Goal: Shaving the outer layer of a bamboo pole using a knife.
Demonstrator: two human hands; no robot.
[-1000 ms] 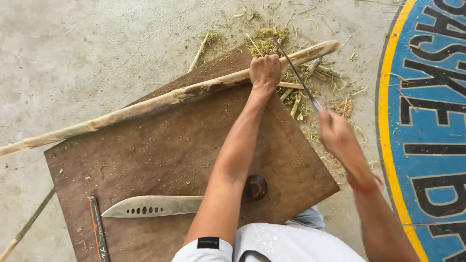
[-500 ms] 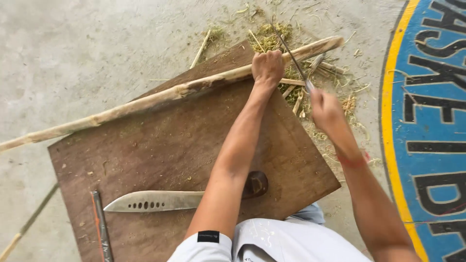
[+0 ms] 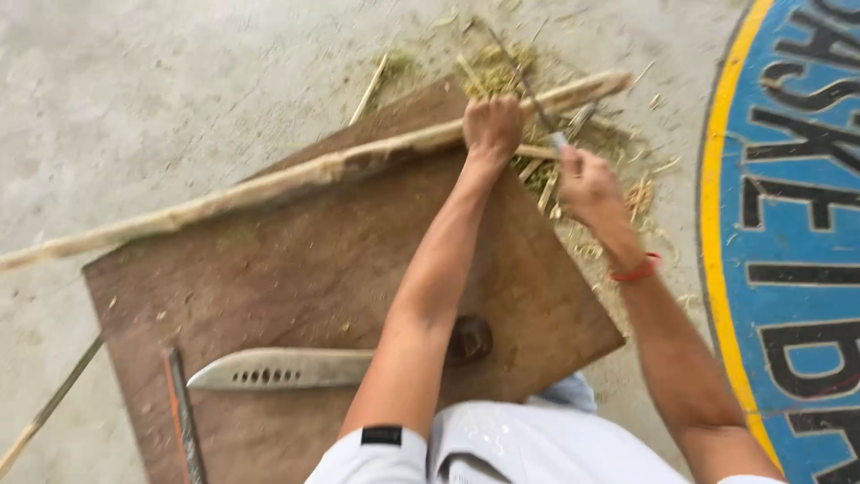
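A long pale stalk [image 3: 305, 175], partly stripped of its skin, is laid slantwise across the far edge of a brown wooden board [image 3: 296, 278], which rests on a grey concrete floor [image 3: 161, 81]. The stalk runs from the left edge of the view up to the far right, where its end is seen among a heap of dry shavings and strips [image 3: 537, 116].

The stalk is gripped by the left hand [image 3: 492, 125], whose fingers are curled fully round it, at the far edge of the board. Just to the right of that hand, a thin dark blade [image 3: 524, 76] is held by the right hand [image 3: 582, 184]; the fingers are closed about its pale handle, and the blade is pointed away and to the left, crossing over the stalk just beyond the left hand (whether its edge is touching the stalk cannot be told). A red band [image 3: 634, 269] is worn on the right wrist.

On the near part of the board a large knife [image 3: 287, 367] with a row of holes in its blade is laid flat, point to the left, its dark handle partly hidden by the left forearm. A narrow dark tool with an orange edge [image 3: 184, 412] is laid at the near left corner of the board. A thin stick [image 3: 49, 408] is seen on the floor at the near left. At the far right, a blue painted area edged with a yellow band [image 3: 717, 224] is marked on the floor.
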